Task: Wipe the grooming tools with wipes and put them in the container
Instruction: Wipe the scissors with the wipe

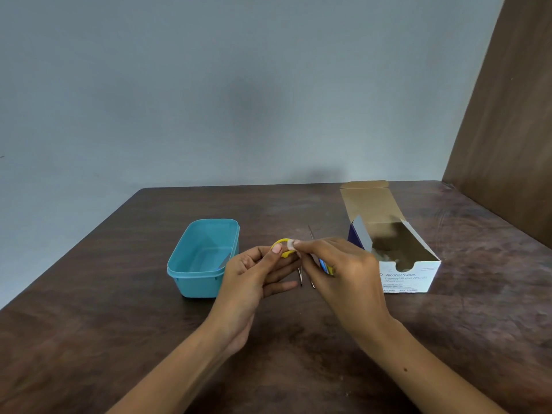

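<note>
**A:** What could go wrong here? The scissors (pixel 283 248) are pinched only by a yellow handle loop in the left hand (pixel 254 273), so they could be twisted loose if the wipe (pixel 291 245) is rubbed too hard. The wipe is tiny and could be dropped too.

**B:** Agreed. The wipe is pressed onto the loop by the right hand's (pixel 337 270) fingertips, closed on it. The rest of the scissors is mostly hidden below that hand; only a blue bit is seen. The blue tub (pixel 191 279) sits just left of the left hand, something already inside. Thin metal tools (pixel 300 274) lie under the grip, unwiped probably.
</note>
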Demonstrator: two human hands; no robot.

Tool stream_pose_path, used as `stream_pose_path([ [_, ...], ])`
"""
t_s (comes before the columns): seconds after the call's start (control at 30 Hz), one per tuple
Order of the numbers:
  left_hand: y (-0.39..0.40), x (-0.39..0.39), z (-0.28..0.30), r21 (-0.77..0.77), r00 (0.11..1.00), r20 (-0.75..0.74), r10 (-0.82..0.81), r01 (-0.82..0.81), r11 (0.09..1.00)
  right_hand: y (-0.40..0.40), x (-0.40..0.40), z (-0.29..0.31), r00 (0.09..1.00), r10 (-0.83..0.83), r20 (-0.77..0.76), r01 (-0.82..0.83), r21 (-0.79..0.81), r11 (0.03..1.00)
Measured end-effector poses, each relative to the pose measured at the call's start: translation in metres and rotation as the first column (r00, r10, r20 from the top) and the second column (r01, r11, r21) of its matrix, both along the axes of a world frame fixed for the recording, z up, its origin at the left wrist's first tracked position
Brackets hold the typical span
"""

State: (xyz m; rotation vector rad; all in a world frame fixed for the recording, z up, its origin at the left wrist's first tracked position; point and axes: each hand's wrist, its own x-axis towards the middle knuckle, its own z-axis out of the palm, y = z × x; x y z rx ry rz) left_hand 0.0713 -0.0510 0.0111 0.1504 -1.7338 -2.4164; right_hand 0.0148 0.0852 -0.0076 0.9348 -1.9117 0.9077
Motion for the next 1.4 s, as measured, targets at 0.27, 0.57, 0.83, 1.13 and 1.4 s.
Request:
stream_pose_path([
  [0.27, -0.003, -0.003, -0.004, -0.078, 1.0, 0.026, 0.014, -0.012, 0.997, -0.008, 0.006, -0.002, 0.993, 0.108, 0.054, -0.111, 0.041, 0.993],
  [0.57, -0.002, -0.002, -0.005, -0.133, 0.999, 0.043, -0.031, 0.036, 0.99, 0.002, 0.004, 0.007, 0.999, 0.023, 0.028, -0.026, 0.104, 0.994],
  [0.83, -0.007, -0.003, -0.003, 0.059, 0.991, 0.1, -0.09, 0.084, 0.995, 0.001, 0.007, 0.009, 0.998, 0.046, -0.044, -0.042, 0.088, 0.995],
  [1.13, -0.002, -0.004, -0.003, 0.164, 0.969, 0.177, -0.17, 0.142, 0.976, -0.001, 0.003, 0.012, 0.943, 0.145, 0.301, -0.089, -0.19, 0.978],
  [1.4, 0.011, -0.005, -0.007, 0.292, 0.863, 0.34, -0.375, 0.282, 0.914, -0.002, 0.004, 0.021, 0.733, 0.453, 0.507, -0.054, -0.621, 0.782],
])
